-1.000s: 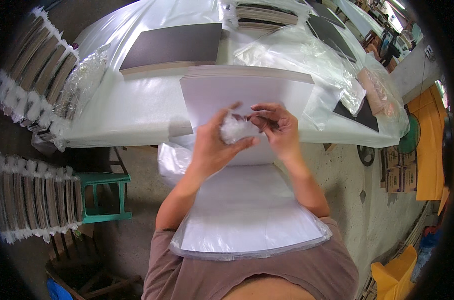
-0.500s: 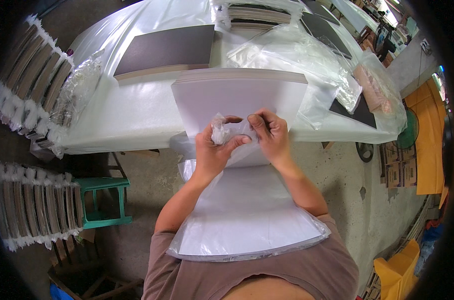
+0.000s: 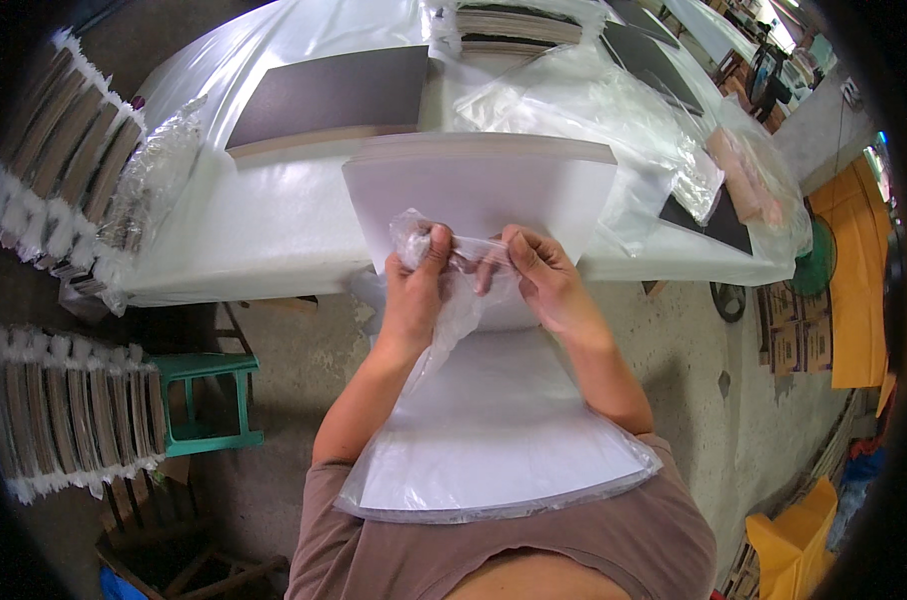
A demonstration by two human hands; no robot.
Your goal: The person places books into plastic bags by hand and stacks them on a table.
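On my lap lies a clear plastic bag (image 3: 509, 500) around a flat white sheet or stack. Its loose end rises in a twisted, bunched neck between my hands. My left hand (image 3: 414, 295) is closed, thumb up, on the crumpled part of the plastic bag. Fingers and thumb of my right hand (image 3: 551, 275) pinch the plastic too, and a thin stretched strand runs between the two hands. Just beyond them a stack of white boards (image 3: 474, 175) leans at the table edge, its layered edge uppermost. Part of its lower face is hidden behind my hands.
Plastic sheeting covers the table (image 3: 274, 225). On it lie a dark-topped stack (image 3: 339, 95), loose clear bags (image 3: 574, 110) and a pinkish wrapped bundle (image 3: 744, 175). Wrapped stacks (image 3: 79, 410) stand at left by a green stool (image 3: 209, 365). Cardboard boxes (image 3: 799, 335) stand at right.
My left hand has turned upward and drawn the bunched plastic slightly left. The plastic between my hands is now pulled into a thin strand, and the bag's slack has lifted and twisted.
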